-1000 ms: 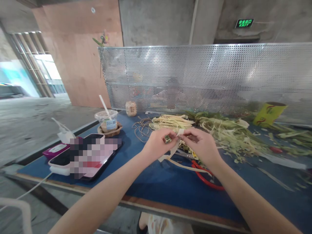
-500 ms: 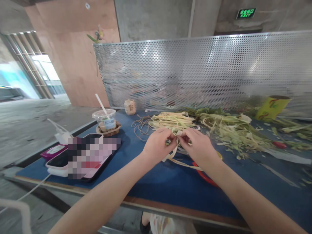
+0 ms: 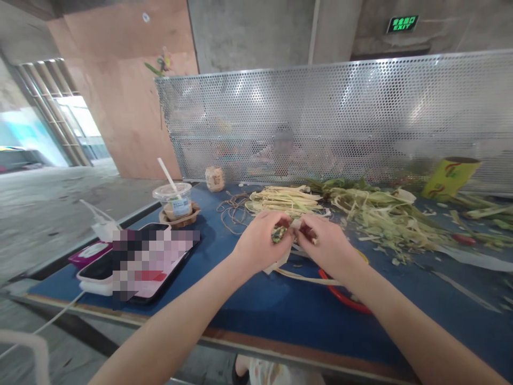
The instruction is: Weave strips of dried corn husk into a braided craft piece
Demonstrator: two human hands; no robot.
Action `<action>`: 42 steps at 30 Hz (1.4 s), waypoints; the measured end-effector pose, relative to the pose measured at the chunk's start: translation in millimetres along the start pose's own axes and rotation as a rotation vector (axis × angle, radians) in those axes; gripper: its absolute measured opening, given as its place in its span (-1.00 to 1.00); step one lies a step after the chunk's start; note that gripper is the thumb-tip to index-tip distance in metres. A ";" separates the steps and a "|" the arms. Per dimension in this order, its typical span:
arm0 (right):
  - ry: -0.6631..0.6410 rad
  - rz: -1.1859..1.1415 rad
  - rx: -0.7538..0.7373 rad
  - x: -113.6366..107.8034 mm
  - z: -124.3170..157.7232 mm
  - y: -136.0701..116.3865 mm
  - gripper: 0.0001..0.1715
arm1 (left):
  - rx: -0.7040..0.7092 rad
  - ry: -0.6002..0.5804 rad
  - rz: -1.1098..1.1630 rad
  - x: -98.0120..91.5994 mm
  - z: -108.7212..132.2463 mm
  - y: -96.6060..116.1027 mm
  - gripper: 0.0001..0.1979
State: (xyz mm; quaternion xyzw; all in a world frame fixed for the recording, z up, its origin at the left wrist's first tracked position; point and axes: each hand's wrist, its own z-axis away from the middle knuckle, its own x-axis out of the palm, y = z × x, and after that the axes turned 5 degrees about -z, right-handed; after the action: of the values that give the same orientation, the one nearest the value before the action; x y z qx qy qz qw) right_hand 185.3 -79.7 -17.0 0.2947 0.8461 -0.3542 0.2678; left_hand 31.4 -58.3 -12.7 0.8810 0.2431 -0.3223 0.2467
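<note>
My left hand (image 3: 260,238) and my right hand (image 3: 323,238) meet over the blue table, fingertips pinched together. Between them is a pale, husk-like plant strip (image 3: 295,224), and its loose end (image 3: 280,262) hangs below my left fingers. Something speckled green shows inside the curl of my left hand, too small to name. The fingers cover most of the strip. Just beyond the hands lies a bundle of pale yellow strips (image 3: 284,200). Under my right forearm a red curved rim (image 3: 347,299) is partly hidden.
Brown cord (image 3: 234,208) lies left of the bundle. Green and dry leaves (image 3: 372,214) heap at the right, near a yellow tube (image 3: 451,179). On the left are a lidded cup with straw (image 3: 176,200), a phone (image 3: 96,270) and a tablet (image 3: 176,262). A perforated metal screen (image 3: 248,123) stands behind.
Both hands stay together on the strip while the fingers shift slightly. The hanging end now shows broader and flatter below my left hand. The whole view has moved a little.
</note>
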 end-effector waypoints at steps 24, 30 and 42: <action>0.043 0.063 -0.121 -3.0 2.4 6.8 -0.71 | 0.354 0.070 -0.114 -1.7 0.6 -1.7 -0.80; 0.009 0.022 -0.066 -6.3 0.6 7.5 -0.70 | 0.013 -0.028 0.133 -2.6 -0.2 0.1 -0.88; -0.161 0.267 -0.113 -2.7 3.4 8.4 -0.79 | 0.007 -0.132 -0.027 -6.0 -1.9 -2.9 -0.86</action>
State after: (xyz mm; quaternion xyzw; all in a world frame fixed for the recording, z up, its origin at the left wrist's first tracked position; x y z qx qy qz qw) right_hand 193.7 -78.3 -21.0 0.3596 0.7937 -0.2899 0.3957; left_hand 26.5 -56.6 -8.1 0.8552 0.2370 -0.3841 0.2549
